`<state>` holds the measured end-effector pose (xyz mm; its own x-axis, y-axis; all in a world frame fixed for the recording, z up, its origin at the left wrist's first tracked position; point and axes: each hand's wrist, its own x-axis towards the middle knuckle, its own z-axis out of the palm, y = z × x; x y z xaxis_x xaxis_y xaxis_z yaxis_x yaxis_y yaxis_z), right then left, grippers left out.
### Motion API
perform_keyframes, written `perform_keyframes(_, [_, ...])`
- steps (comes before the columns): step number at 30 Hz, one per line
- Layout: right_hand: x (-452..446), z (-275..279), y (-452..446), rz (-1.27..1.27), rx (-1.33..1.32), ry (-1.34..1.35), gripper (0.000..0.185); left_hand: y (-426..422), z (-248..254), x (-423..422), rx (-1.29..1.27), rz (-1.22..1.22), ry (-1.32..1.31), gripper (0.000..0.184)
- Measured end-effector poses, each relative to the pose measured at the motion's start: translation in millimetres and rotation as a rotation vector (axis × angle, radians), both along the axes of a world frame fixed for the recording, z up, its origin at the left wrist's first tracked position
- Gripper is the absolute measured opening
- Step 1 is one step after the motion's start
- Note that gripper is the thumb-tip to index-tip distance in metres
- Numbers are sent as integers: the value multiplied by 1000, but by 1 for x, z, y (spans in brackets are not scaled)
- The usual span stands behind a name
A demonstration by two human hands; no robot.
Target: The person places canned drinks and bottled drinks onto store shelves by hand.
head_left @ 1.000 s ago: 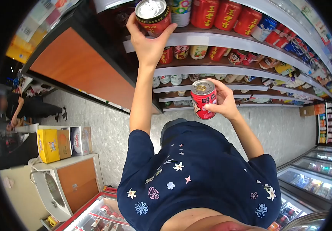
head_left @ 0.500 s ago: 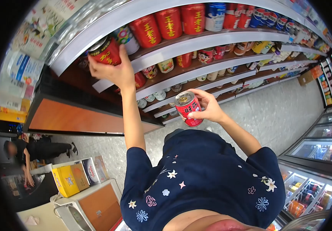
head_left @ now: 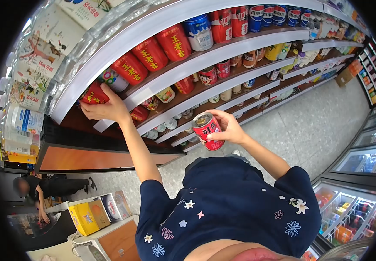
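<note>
My left hand (head_left: 107,108) is wrapped around a red drink can (head_left: 94,93) with yellow lettering, at the left end of an upper shelf. The can is tilted in view and partly covered by the shelf's front strip and my fingers. Right beside it stands a white can with colourful circles (head_left: 114,80), followed by a row of red cans with yellow characters (head_left: 131,68). In front of my body, my right hand (head_left: 228,128) grips a red milk can (head_left: 207,130) with dark characters, its metal top facing up.
Lower shelves (head_left: 222,78) hold many cans and bottles. Packs of water bottles (head_left: 26,124) are stacked at the left. An orange-sided cabinet end (head_left: 92,152) stands below. A seated person (head_left: 53,187) and a yellow box (head_left: 83,217) are lower left; chest freezers (head_left: 349,217) line the right.
My left hand has moved left and down in view with the red can, which now sits deeper behind the shelf strip. My right hand still holds its can. The whole view has shifted.
</note>
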<state>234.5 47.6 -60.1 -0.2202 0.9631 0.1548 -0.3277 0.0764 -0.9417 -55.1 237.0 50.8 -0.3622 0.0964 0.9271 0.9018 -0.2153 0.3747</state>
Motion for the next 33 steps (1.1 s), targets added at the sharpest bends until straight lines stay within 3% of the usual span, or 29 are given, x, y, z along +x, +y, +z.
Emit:
perform_keyframes(19, [105, -13, -6, -55, 40, 38, 78, 7, -5, -4, 51, 113, -31, 80])
perform_keyframes(33, [153, -26, -14, -219, -12, 133, 72, 10, -4, 0, 109, 234, 17, 90])
